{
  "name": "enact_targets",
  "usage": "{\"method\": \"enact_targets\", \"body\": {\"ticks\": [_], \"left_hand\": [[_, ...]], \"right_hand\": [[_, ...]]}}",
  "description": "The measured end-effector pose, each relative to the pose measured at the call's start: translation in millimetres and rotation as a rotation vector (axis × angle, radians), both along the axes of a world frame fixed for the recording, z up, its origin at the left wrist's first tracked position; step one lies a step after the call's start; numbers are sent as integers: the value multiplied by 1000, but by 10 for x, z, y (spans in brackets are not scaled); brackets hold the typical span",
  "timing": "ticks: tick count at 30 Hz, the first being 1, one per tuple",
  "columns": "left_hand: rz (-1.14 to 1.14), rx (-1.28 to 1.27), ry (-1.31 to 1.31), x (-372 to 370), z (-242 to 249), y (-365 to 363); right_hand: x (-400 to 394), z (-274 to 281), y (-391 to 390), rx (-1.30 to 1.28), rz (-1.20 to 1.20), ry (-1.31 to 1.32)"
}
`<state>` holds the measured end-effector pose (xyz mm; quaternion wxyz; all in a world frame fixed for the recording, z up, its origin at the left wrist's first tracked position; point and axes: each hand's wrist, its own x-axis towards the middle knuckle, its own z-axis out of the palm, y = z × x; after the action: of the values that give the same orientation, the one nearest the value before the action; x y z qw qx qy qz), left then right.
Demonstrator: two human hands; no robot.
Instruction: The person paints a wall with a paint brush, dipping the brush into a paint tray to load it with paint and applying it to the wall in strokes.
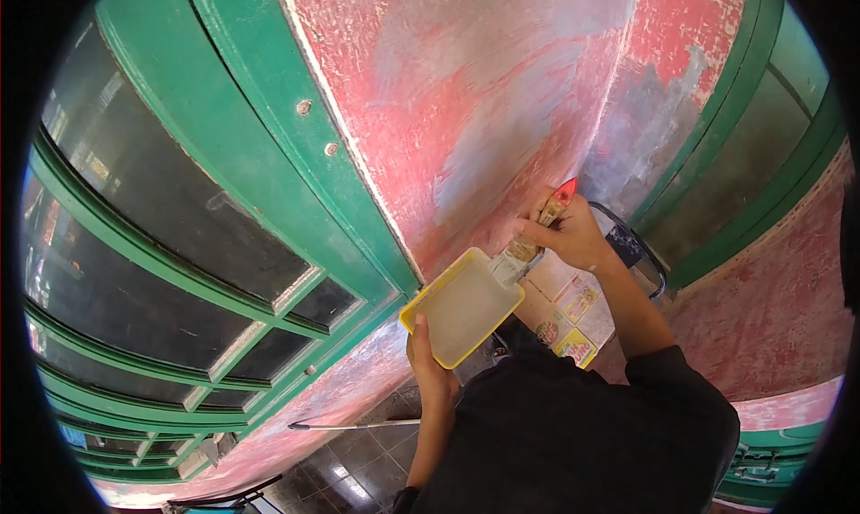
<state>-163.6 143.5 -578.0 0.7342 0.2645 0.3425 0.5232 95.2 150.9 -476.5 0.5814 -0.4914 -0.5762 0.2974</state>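
My left hand (433,368) holds a shallow yellow tray (410,315) by its near left corner, the thumb over the rim. Whitish-grey liquid fills much of the tray. In my right hand (578,235) is a flat paintbrush (554,211), fingers closed round its wooden handle, whose red end points up and away. Its pale, coated bristle end overlaps the tray's right corner. Beyond both hands rises a red, flaking wall (466,111) with broad greyish-white smears.
A green window frame with dark panes (179,174) stands to the left, another green frame (717,147) to the right. Below the brush are a printed carton (573,317) and a dark-framed chair (640,245). A pole (358,424) crosses above dark floor tiles (367,460).
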Motion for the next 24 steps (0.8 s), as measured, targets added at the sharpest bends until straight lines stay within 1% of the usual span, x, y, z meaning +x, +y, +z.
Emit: {"method": "enact_targets", "body": {"ticks": [4, 7, 9, 10, 12, 13, 15, 17, 19, 20, 21, 23, 24], "left_hand": [[-17, -13, 6, 25, -13, 5], [-24, -5, -8, 34, -60, 18], [-20, -14, -16, 55, -33, 7], [-17, -19, -24, 65, -22, 3], [-23, -14, -32, 63, -35, -15], [-30, -4, -40, 62, -38, -9], [-11, 1, -44, 85, -54, -19], [14, 22, -52, 91, -113, -9], [-48, 2, 2, 74, -183, -17], [-45, -21, -2, 75, -157, -43], [-41, -5, -3, 74, -127, -56], [-47, -2, 12, 65, -101, -77], [-45, 6, 13, 60, -101, -83]], "right_hand": [[157, 78, -80, -32, -49, -48], [202, 77, -112, 2, -79, -19], [201, 74, -109, 110, -174, 27], [175, 97, -105, 110, -172, 26], [92, 159, -100, 18, -228, 363], [65, 149, -91, 27, -220, 360], [-6, 141, -37, 37, -199, 544], [-85, 211, 32, 68, -147, 539], [-145, 286, 89, 72, -96, 548], [-213, 359, 144, 152, -118, 521], [-240, 440, 188, 166, -109, 521], [-254, 627, 285, 311, -79, 338], [-295, 758, 329, 396, -100, 311]]}}
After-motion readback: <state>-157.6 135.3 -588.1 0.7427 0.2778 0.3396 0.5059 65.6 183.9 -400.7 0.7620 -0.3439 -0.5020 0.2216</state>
